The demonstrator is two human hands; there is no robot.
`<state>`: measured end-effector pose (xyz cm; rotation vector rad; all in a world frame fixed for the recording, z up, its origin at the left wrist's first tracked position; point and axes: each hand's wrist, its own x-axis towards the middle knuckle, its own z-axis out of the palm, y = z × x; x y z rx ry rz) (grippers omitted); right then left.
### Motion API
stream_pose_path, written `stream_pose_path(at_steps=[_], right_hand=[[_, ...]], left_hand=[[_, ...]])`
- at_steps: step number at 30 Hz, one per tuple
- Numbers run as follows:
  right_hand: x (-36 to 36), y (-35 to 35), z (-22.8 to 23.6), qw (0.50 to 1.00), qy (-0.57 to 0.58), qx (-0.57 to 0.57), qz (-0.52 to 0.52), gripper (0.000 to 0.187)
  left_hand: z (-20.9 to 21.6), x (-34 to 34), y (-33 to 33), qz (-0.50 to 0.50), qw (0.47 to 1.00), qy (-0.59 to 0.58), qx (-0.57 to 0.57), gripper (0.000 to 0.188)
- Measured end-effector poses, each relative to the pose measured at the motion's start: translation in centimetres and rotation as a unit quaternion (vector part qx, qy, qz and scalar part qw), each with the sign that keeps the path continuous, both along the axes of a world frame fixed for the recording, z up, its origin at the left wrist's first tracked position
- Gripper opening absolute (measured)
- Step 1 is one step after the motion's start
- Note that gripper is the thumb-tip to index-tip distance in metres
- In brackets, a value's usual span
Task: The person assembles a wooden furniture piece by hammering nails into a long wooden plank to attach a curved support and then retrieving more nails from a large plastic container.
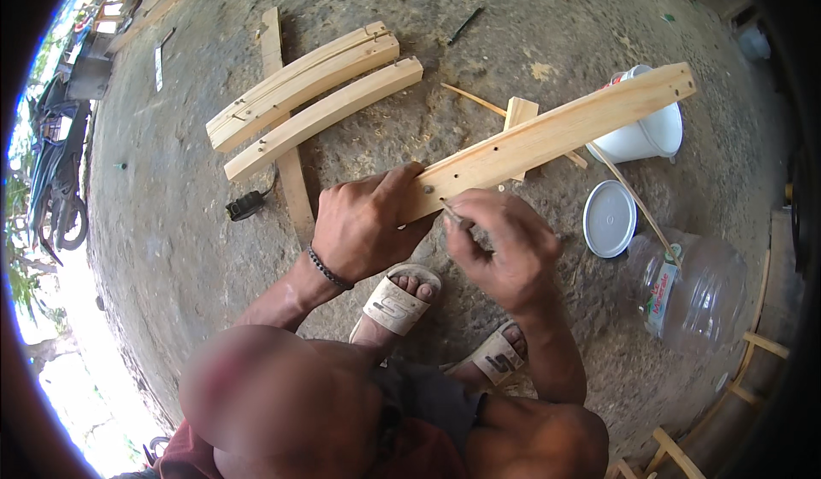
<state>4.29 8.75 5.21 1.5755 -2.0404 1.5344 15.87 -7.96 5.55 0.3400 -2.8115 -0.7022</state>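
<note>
My left hand [363, 222] is closed around the near end of a long pale wooden board [547, 137], which slants up to the right. Dark holes run along the board's face, and a round grey head shows near my left fingers. My right hand [505, 244] pinches a small thin metal fastener [452, 210], a nail or a screw, with its tip against the board near that end. A small wood block [520, 115] lies under the board's middle. Beyond my left hand lie several curved-looking wooden bars [329, 113] with metal fasteners sticking out of them.
A flat plank [293, 184] runs under the bars, beside a black tape measure [246, 206]. To the right are a white bucket [654, 137], its round lid [610, 219], a thin stick [637, 197] and a large clear plastic bottle [705, 295]. A dark pen-like rod [466, 26] lies farther off.
</note>
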Motion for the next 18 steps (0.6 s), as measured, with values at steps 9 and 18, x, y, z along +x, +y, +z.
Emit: stream_pose_path(at_steps=[9,18], right_hand=[[2.2,-1.7,0.2,0.993,0.072,0.097,-0.019,0.033],[2.7,-2.6,-2.0,0.996,-0.057,0.067,0.010,0.031]], left_hand=[[-0.4,1.1,0.2,0.019,1.000,-0.023,-0.004,0.048],[-1.0,2.3,-0.4,0.042,0.998,-0.036,-0.008,0.050]])
